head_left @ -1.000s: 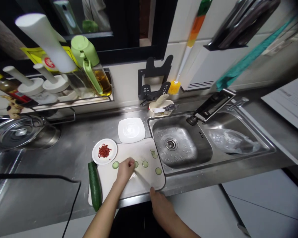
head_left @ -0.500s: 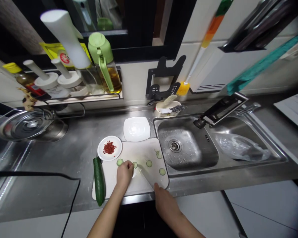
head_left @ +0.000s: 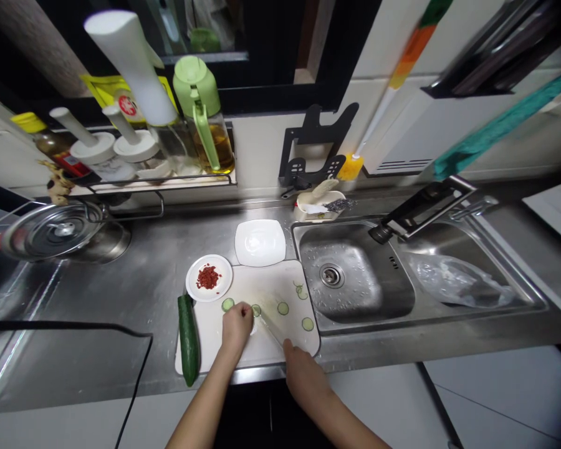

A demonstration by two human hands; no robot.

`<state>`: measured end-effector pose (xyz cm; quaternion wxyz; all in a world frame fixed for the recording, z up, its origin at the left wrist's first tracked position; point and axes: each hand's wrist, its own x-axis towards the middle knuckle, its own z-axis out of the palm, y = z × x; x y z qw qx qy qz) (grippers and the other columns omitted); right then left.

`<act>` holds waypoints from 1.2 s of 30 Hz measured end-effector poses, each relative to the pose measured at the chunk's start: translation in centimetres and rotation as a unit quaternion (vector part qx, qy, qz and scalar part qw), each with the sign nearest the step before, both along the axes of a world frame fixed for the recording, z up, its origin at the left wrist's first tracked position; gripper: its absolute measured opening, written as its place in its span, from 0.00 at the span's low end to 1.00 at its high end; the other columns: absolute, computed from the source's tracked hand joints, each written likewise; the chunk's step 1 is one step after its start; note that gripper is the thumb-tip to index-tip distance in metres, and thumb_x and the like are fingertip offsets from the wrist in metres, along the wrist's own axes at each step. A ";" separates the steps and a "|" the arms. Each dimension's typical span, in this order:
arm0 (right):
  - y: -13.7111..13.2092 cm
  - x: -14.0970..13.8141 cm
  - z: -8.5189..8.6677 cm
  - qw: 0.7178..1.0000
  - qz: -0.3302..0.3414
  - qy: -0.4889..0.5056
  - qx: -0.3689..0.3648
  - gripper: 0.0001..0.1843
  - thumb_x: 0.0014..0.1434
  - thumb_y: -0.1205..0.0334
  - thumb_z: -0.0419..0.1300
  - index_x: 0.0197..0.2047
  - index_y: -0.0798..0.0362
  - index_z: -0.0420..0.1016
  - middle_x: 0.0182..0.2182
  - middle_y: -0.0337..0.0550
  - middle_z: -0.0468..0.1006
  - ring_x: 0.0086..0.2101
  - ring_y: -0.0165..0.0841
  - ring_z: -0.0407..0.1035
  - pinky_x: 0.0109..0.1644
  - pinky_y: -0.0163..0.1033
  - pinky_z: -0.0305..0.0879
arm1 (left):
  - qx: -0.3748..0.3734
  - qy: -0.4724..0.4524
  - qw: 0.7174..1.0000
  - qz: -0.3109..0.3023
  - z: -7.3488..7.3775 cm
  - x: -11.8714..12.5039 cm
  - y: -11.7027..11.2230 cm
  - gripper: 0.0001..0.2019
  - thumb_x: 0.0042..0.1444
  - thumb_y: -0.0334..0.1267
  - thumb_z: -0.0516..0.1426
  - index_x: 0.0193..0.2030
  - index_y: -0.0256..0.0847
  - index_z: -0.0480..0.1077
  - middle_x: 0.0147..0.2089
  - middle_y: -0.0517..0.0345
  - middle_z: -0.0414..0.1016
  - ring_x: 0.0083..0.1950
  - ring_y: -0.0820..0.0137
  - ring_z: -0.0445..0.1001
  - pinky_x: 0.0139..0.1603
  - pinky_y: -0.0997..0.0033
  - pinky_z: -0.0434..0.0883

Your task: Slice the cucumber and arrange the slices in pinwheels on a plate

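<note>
My left hand (head_left: 237, 325) is closed on the cutting board (head_left: 271, 349), its bent fingertips at the left edge of a thin cucumber slice (head_left: 257, 310). My right hand (head_left: 306, 373) is wrapped round a knife (head_left: 272, 328); its blade slants up and left, with the tip at that slice. The knife's handle is hidden in my fist. Another cucumber slice (head_left: 228, 304) lies just beyond my left hand. Two further slices and thin curved peel strips (head_left: 300, 289) lie on the board's right side. A large piece of cucumber (head_left: 188, 340) rests along the left edge.
A small plate of chopped red bits (head_left: 191, 288) overlaps the board's back left corner. Behind the board stands a white square dish (head_left: 260, 240). A steel sink (head_left: 355, 299) adjoins on the right. A black cable (head_left: 75, 325) crosses the left counter; a lidded pot (head_left: 107, 243) stands farther back.
My right hand and the knife have shifted slightly left and forward over the board. My left hand stays beside the same slice. The whole view has moved a little.
</note>
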<state>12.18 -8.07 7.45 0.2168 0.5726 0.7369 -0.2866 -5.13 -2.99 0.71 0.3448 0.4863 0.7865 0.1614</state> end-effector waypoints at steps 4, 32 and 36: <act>0.1 -0.2 0.0 1.000 0.005 -0.006 0.004 0.30 0.56 0.81 0.41 0.61 0.62 0.59 0.41 0.56 0.77 0.42 0.39 0.72 0.43 0.36 0.65 | -0.004 -0.002 1.000 0.002 -0.1 0.0 0.0 0.10 0.53 0.33 0.51 0.26 0.39 0.71 0.26 0.59 0.73 0.28 0.73 0.69 0.33 0.75 0.60; -1.0 0.9 0.6 0.996 -0.034 -0.012 -0.078 0.33 0.54 0.81 0.41 0.64 0.62 0.55 0.47 0.57 0.74 0.47 0.40 0.69 0.47 0.38 0.63 | 0.058 -0.019 0.998 0.002 -0.3 -0.3 -0.4 0.10 0.52 0.36 0.52 0.26 0.40 0.72 0.26 0.60 0.73 0.30 0.72 0.70 0.35 0.75 0.62; -1.2 1.2 0.6 0.996 -0.037 -0.010 -0.086 0.34 0.54 0.81 0.42 0.64 0.62 0.54 0.47 0.58 0.74 0.47 0.40 0.68 0.47 0.38 0.63 | 0.078 -0.012 0.995 0.062 0.2 -2.0 -0.8 0.10 0.52 0.41 0.53 0.31 0.41 0.75 0.31 0.59 0.76 0.33 0.70 0.71 0.37 0.74 0.64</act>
